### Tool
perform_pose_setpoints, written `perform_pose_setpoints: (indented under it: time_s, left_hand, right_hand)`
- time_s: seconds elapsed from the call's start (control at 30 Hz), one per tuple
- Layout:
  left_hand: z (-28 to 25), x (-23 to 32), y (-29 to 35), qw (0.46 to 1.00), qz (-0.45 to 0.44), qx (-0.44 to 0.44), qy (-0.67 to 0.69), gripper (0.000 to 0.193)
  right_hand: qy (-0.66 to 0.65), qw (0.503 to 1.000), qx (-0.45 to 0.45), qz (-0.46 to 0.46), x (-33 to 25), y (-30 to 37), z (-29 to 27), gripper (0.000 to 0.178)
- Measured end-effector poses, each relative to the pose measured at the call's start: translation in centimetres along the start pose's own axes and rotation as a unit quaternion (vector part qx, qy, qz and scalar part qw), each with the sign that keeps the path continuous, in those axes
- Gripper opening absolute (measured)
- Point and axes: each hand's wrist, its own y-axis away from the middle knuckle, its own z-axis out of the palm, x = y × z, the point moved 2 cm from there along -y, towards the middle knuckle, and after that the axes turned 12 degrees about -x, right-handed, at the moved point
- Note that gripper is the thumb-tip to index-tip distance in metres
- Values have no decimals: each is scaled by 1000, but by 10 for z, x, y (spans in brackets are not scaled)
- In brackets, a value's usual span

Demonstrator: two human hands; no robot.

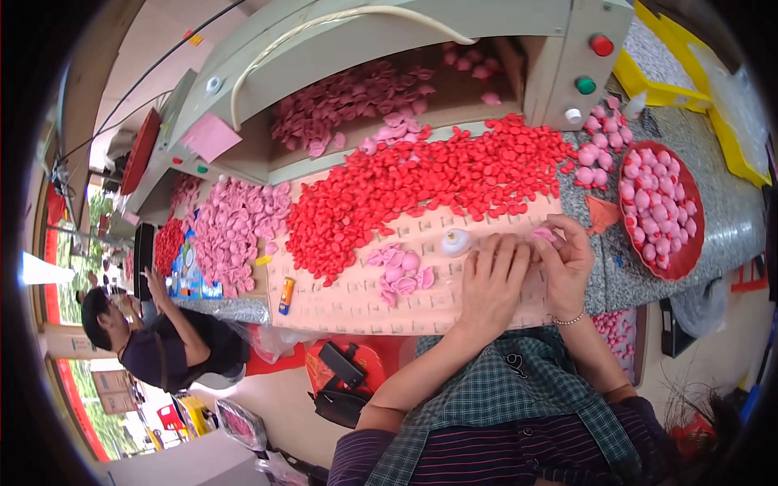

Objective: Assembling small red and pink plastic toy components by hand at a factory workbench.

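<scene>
My right hand (569, 263), with a beaded bracelet at its wrist, pinches a small pink shell-shaped piece (543, 234) between thumb and finger. Right beside it, my left hand (496, 275) has its fingers curled down together; what they grip, if anything, is hidden. A small round white bottle (455, 243) stands just left of the left hand. Farther left lies a small cluster of pink pieces (403, 274) on the pink work sheet (356, 312). Beyond both hands spreads a long heap of glossy red pieces (429, 174).
A red bowl (695, 247) of pink-and-red balls stands at the right, near yellow trays (689, 99). A grey machine (389, 40) with buttons lines the back. Pink shells (239, 227) and an orange-blue tube (286, 296) lie left. Another person (174, 344) works farther left.
</scene>
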Motion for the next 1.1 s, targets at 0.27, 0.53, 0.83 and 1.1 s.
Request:
perform_pose_setpoints:
  time_s: [0.27,0.53,0.83,1.1]
  left_hand:
    - [-7,-3,5,999,30,43,-6,38]
    - [-49,-52,59,966,-38,238,92,48]
    - [-65,-156,95,929,-352,100,62,61]
    - [-62,-154,66,943,-291,118,110,58]
  right_hand:
    - [110,990,-84,-16,8,-4,-1,18]
    - [12,997,-68,38,12,1,-3,20]
    - [24,995,-83,47,12,-1,2,21]
    - [10,995,-82,52,8,1,2,21]
